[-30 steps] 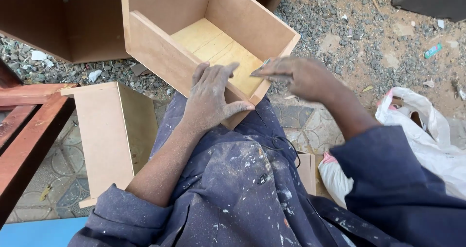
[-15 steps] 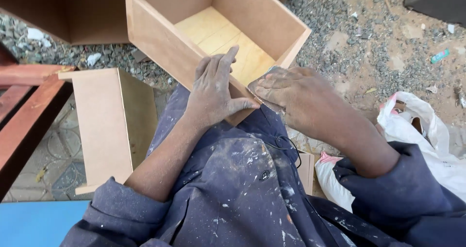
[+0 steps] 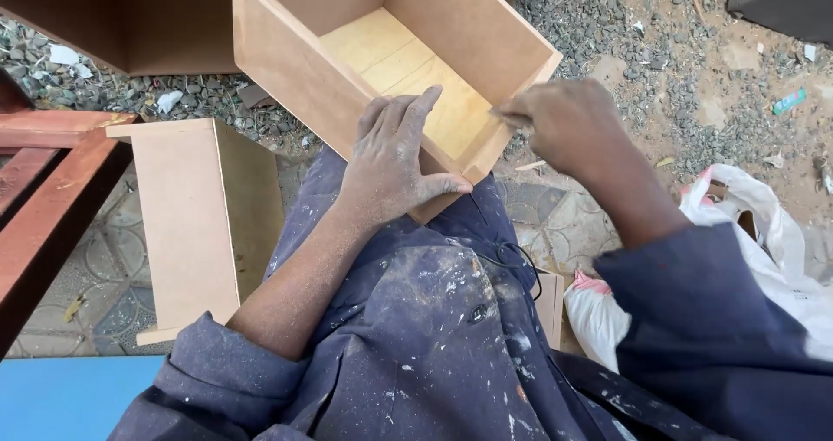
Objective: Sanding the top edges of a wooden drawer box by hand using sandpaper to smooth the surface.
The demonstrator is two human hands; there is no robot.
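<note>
Left hand (image 3: 390,168) flat on wooden box (image 3: 295,68) near wall; right hand (image 3: 564,124) now shifted to box corner, pinching something small, unclear what.

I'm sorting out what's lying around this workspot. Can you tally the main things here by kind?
Open fibreboard boxes: 2, the box under both hands and the one on the ground at left
White plastic bags: 1
Red-brown wooden frames: 1
Hands: 2, left hand, right hand
Total: 6

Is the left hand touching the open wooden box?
Touching. The head view shows the left hand lying flat on the wooden box, palm over its near wall, fingers reaching over the rim.
</note>
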